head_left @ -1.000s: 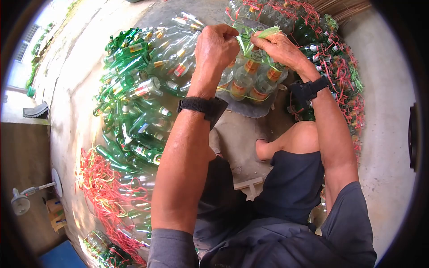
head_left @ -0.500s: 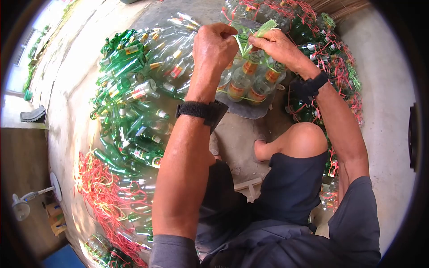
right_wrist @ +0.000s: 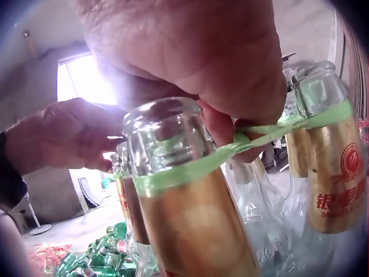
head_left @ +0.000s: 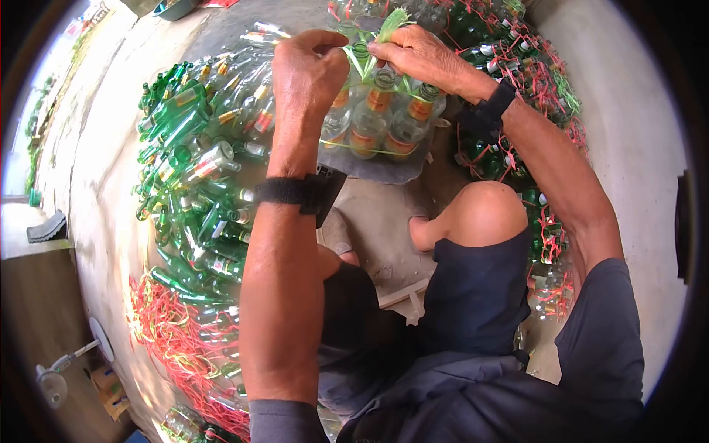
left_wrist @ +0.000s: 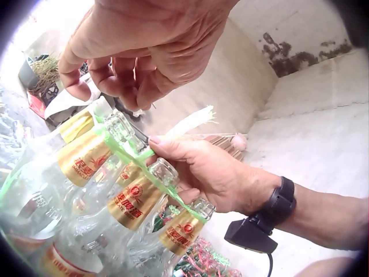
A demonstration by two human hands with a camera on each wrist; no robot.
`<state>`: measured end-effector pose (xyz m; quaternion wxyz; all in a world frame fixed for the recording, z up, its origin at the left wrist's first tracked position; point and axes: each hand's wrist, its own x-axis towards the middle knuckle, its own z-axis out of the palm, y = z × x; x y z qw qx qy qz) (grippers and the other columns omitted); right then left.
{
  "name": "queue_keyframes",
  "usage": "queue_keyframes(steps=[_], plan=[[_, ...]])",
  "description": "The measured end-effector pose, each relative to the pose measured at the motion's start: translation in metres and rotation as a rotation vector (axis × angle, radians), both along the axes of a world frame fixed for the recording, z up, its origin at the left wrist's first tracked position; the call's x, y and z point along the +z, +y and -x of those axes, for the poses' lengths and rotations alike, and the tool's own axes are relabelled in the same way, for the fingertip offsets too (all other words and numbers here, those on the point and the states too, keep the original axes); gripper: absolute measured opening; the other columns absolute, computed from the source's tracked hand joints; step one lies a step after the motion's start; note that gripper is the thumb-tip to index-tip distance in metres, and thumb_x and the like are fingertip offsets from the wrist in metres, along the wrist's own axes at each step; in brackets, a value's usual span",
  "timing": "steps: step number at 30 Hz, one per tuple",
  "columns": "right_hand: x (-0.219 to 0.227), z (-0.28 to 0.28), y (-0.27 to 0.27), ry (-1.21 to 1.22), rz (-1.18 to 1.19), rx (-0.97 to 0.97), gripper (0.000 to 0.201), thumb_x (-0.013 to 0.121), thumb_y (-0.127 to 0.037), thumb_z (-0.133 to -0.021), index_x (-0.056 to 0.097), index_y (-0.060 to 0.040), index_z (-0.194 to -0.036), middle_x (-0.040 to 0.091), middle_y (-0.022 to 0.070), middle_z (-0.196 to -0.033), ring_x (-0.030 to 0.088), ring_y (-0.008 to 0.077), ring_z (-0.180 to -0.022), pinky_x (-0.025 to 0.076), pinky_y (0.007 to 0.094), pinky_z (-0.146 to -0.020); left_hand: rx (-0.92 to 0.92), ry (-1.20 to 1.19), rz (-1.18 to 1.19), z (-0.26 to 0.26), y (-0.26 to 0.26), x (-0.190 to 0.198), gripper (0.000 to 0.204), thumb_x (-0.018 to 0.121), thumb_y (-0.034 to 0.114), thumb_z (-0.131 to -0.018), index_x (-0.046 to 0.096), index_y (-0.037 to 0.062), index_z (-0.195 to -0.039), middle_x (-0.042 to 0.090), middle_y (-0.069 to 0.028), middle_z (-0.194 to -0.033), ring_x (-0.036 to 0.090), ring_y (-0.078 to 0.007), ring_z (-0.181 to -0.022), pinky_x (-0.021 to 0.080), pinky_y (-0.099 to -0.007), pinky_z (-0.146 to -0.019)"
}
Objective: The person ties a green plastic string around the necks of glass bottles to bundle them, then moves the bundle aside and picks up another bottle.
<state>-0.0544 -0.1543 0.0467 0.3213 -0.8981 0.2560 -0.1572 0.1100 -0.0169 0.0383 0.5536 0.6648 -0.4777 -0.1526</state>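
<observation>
Green twine (head_left: 360, 63) pinched between both hands, above bottles (head_left: 373, 122)

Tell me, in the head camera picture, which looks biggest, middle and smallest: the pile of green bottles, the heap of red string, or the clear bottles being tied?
1. Pile of green bottles, the largest spread.
2. Heap of red string, clearly less.
3. Clear bottles being tied, the smallest patch; hands hide some of it.

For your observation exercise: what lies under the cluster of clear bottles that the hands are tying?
The clear bottles stand on a grey sheet over the concrete floor. Only the sheet's near edge shows; the bottles cover the rest, and what lies beneath the sheet is hidden.
</observation>
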Motion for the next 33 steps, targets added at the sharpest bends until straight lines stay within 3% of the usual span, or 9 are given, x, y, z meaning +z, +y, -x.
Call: queue_keyframes(steps=[2,4,10,17,19,26,28,33], plan=[[-0.003,0.001,0.0,-0.009,0.006,-0.001,0.04,0.064,-0.033,-0.101,0.072,0.0051,-0.091,0.067,0.0093,-0.07,0.059,0.0163,-0.066,0.049,0.037,-0.065,0.01,0.001,-0.019,0.001,0.0,0.0,0.03,0.063,0.008,-0.087,0.078,-0.0041,-0.11,0.077,-0.0122,-0.095,0.065,-0.012,-0.08,0.052,-0.0272,-0.074],[-0.005,0.003,0.0,-0.05,-0.015,0.023,0.048,0.06,-0.04,-0.103,0.07,0.0034,-0.086,0.056,0.0022,-0.065,0.051,0.0129,-0.063,0.044,0.0342,-0.063,0.034,-0.002,0.006,0.003,-0.003,0.0,0.03,0.063,0.008,-0.086,0.078,-0.0039,-0.11,0.076,-0.0102,-0.093,0.063,-0.0102,-0.077,0.051,-0.0261,-0.07],[-0.003,0.016,0.001,-0.013,0.006,-0.039,0.048,0.06,-0.041,-0.102,0.07,0.0032,-0.087,0.06,0.0038,-0.073,0.054,0.0117,-0.071,0.045,0.0312,-0.066,0.028,0.073,-0.001,0.006,-0.005,0.001,0.032,0.062,0.006,-0.084,0.078,-0.0044,-0.109,0.076,-0.0084,-0.091,0.058,-0.0067,-0.07,0.047,-0.0235,-0.063],[-0.001,0.04,-0.001,0.03,0.02,-0.069,0.048,0.059,-0.04,-0.102,0.068,0.0024,-0.083,0.059,0.0025,-0.069,0.053,0.0114,-0.068,0.045,0.0312,-0.063,0.03,0.051,-0.001,0.01,-0.01,-0.001,0.032,0.061,0.005,-0.083,0.078,-0.0043,-0.108,0.075,-0.0066,-0.089,0.056,-0.0062,-0.067,0.045,-0.0232,-0.06],[0.004,0.048,0.003,0.072,-0.012,-0.073,0.044,0.062,-0.038,-0.099,0.072,0.002,-0.084,0.062,0.0078,-0.067,0.057,0.0152,-0.066,0.047,0.0359,-0.063,0.017,0.051,-0.004,0.015,-0.01,-0.002,0.032,0.06,0.005,-0.083,0.078,-0.0039,-0.108,0.075,-0.0054,-0.088,0.056,-0.0063,-0.066,0.045,-0.0231,-0.059],[0.014,0.08,0.007,0.127,-0.019,-0.091,0.047,0.06,-0.039,-0.101,0.07,0.0023,-0.082,0.058,0.0035,-0.064,0.052,0.0114,-0.064,0.043,0.0326,-0.06,-0.021,0.048,-0.002,0.025,-0.014,-0.001,0.032,0.061,0.005,-0.084,0.078,-0.0031,-0.11,0.076,-0.0068,-0.092,0.056,-0.0062,-0.068,0.045,-0.0231,-0.06],[0.019,0.09,0.008,0.166,-0.024,-0.103,0.051,0.059,-0.042,-0.102,0.068,0.003,-0.08,0.059,0.0022,-0.066,0.053,0.0106,-0.066,0.044,0.031,-0.061,0.008,0.087,-0.024,0.028,-0.017,-0.001,0.03,0.062,0.01,-0.079,0.082,0.0047,-0.101,0.079,-0.0176,-0.093,0.076,-0.0285,-0.089,0.057,-0.0358,-0.088],[0.026,0.113,0.014,0.122,-0.04,-0.116,0.05,0.059,-0.04,-0.102,0.067,0.003,-0.079,0.057,0.001,-0.065,0.05,0.0099,-0.064,0.043,0.0313,-0.061,-0.017,0.064,-0.003,0.031,-0.021,-0.004,0.03,0.062,0.01,-0.079,0.082,0.005,-0.101,0.079,-0.0167,-0.094,0.076,-0.0276,-0.089,0.057,-0.0349,-0.089]])
